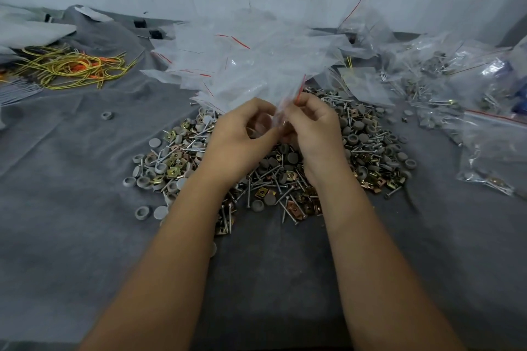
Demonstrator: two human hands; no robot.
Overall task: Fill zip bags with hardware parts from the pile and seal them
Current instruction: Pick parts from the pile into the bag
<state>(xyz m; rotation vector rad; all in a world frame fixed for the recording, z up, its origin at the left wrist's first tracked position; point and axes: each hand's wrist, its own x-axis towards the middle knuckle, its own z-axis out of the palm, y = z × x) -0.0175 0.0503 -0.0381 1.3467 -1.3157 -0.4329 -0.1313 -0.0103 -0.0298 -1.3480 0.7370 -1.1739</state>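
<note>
Both forearms reach in from the near edge, over the grey cloth (71, 208) covering the table, and meet above the pile of hardware parts (285, 177): screws, grey caps and brassy square clips heaped together. The left hand (242, 134) and the right hand (310, 125) each pinch the mouth of one small zip bag (281, 111), fingers curled on its clear film close to the red seal line; it looks as if the bag is being worked open, though whether anything is inside it I cannot tell. The risk from here is plain enough: the film is thin and slippery, so a pinch on both layers at once would keep the mouth closed, and a slip would drop the bag into the pile. Screws poking out of the heap could also snag or pierce it. Just behind the hands, a loose stack of empty bags (242, 60) fans out and overhangs the far edge of the pile, hiding parts there and liable to slide if brushed. Filled bags (467, 111) crowd the right side, touching the heap's edge. Yellow and orange wires (71, 68) lie well apart at far left.
</note>
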